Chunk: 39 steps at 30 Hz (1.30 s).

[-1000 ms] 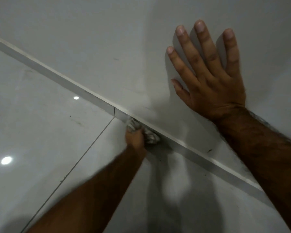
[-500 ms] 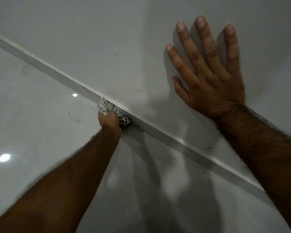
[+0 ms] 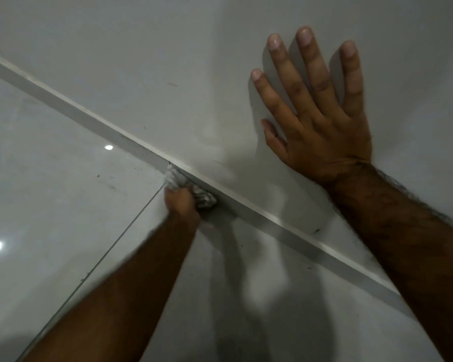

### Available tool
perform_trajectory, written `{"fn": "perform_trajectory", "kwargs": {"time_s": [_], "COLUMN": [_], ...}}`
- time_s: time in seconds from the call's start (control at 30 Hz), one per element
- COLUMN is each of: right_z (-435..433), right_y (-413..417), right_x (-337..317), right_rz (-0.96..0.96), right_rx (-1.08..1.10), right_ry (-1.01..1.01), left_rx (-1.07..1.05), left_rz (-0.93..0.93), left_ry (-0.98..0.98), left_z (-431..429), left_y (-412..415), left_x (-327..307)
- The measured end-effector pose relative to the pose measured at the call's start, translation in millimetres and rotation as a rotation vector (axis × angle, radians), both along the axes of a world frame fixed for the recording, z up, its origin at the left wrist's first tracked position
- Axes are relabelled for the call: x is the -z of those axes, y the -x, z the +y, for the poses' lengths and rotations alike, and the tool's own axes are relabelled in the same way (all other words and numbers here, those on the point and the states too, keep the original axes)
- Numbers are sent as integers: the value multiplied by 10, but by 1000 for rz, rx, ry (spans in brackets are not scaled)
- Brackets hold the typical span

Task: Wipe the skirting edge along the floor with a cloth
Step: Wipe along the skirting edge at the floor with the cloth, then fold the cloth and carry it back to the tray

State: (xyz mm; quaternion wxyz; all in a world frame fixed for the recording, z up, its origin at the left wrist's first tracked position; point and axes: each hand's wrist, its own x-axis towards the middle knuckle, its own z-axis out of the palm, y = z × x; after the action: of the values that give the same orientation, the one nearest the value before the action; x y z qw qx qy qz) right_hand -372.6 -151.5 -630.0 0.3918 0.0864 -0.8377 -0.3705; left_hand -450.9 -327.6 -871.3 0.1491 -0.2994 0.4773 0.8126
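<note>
The cloth (image 3: 191,188) is a small, light, soft wad, bunched against the skirting edge (image 3: 259,218) where it meets the floor (image 3: 50,192); it should conform to the corner and is best gripped as a ball from behind. The left hand (image 3: 181,202) is closed around it, pressing it to the skirting, though motion blur obscures the fingers. The right hand (image 3: 317,121) lies open and flat on the wall (image 3: 154,48), holding nothing.

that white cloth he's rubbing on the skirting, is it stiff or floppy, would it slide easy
The cloth is probably soft and floppy: it sits crumpled in the left hand. It looks light, being a small wad. It likely slides easily along the smooth skirting, though it may bunch.
</note>
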Motion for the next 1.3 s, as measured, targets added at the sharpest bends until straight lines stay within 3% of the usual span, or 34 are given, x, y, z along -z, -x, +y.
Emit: {"fn": "perform_trajectory", "kwargs": {"time_s": [0.13, 0.27, 0.33, 0.43, 0.7, 0.8, 0.87, 0.97, 1.03, 1.13, 1.23, 1.3], "right_z": [-20, -24, -29, -37, -73, -196, -345, -552, -626, -744, -861, -859], "right_y": [7, -7, -3, -6, -3, -5, -64, -237, -357, -465, -512, -575], "right_x": [-10, 4, 14, 12, -21, 14, 67, 54, -23, -299, -781, -1147], "right_rz": [7, 0, 0, -19, -66, -69, -157, -513, -817, -1141, -1095, -1097], "right_rx": [-6, -1, 1, 12, 15, 45, 45, 30, 66, 284, 555, 619], "right_ry": [6, 9, 7, -5, 4, 102, 176, 303, 556, 1280, 2045, 2276], "left_rx": [-113, 227, 408, 528, 371, 339, 366, 457, 478, 468, 456, 451], "left_rz": [6, -17, 59, 112, -1, 16, 59, 95, 95, 9, -10, -10], "left_ry": [216, 203, 239, 190, 73, 66, 49, -3, -77, -182, -222, -248], "left_z": [-198, 75, 294, 493, 82, -146, -311, -576, -725, -885, -988, -1002], "left_y": [444, -97, -482, -866, -512, -471, -537, -639, -698, -722, -731, -741], "left_x": [59, -172, -257, -260, -368, -490, -653, -1010, -1293, -1837, -2460, -2932]}}
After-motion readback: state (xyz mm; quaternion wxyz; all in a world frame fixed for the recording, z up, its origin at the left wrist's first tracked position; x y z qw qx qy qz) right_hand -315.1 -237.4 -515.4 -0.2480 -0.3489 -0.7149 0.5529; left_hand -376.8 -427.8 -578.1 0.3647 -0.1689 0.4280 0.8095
